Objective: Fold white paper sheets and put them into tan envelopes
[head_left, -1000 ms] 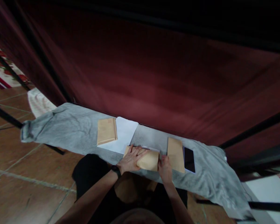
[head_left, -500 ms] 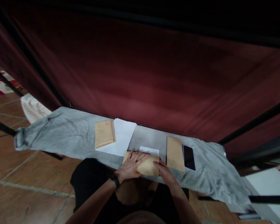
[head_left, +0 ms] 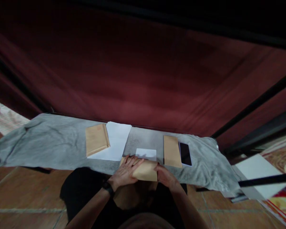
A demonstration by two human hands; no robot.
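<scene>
A brown paper envelope lies at the near edge of the grey cloth. My left hand rests flat on its left part with the fingers spread. The fingers of my right hand are closed on the envelope's right end, the thumb on top. Just beyond it a white paper lies on the cloth, its near part hidden. To the right is another brown envelope, with a dark-screened phone beside it. Several stacked brown envelopes overlap white sheets on the left.
The grey cloth covers a long narrow surface. A dark red curtain hangs right behind it. Black metal bars slant at the sides. A white board stands low at the right, above the tiled floor.
The camera view has shifted, so the objects appear further left. The envelope's right end looks raised or bent a little more under my right hand. My left hand stays flat on it.
</scene>
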